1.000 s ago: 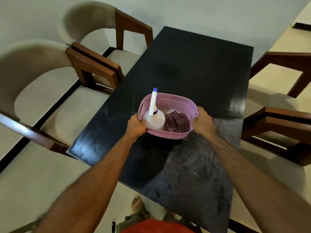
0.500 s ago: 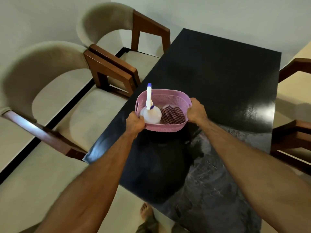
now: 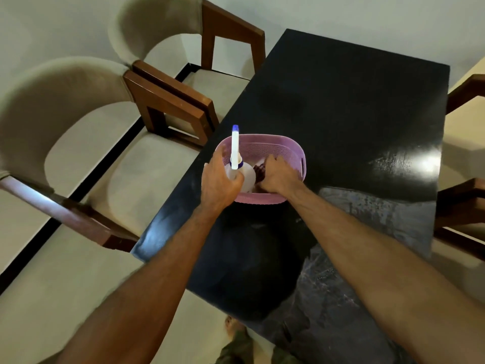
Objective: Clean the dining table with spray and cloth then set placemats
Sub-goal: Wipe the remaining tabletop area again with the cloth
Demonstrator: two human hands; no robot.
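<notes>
A pink plastic basket (image 3: pixel 278 144) stands on the black dining table (image 3: pixel 341 101), near its left edge. Inside it a white spray bottle (image 3: pixel 235 148) with a blue tip stands upright. My left hand (image 3: pixel 219 181) is wrapped around the bottle's shoulder, thumb across the front. A dark red checked cloth (image 3: pixel 258 169) lies beside the bottle, mostly hidden. My right hand (image 3: pixel 278 173) reaches into the basket from the near side, its fingers curled down onto the cloth.
Two beige chairs with brown wooden arms (image 3: pixel 168 101) stand along the table's left side. Wooden chair arms (image 3: pixel 462 198) show at the right. The near part of the tabletop (image 3: pixel 367 232) looks smeared and grey. My foot (image 3: pixel 232 324) is on the floor below.
Both hands have let go of the basket's sides. The left hand moved onto the spray bottle, and the right hand went inside onto the cloth. The basket now rests on the table.
</notes>
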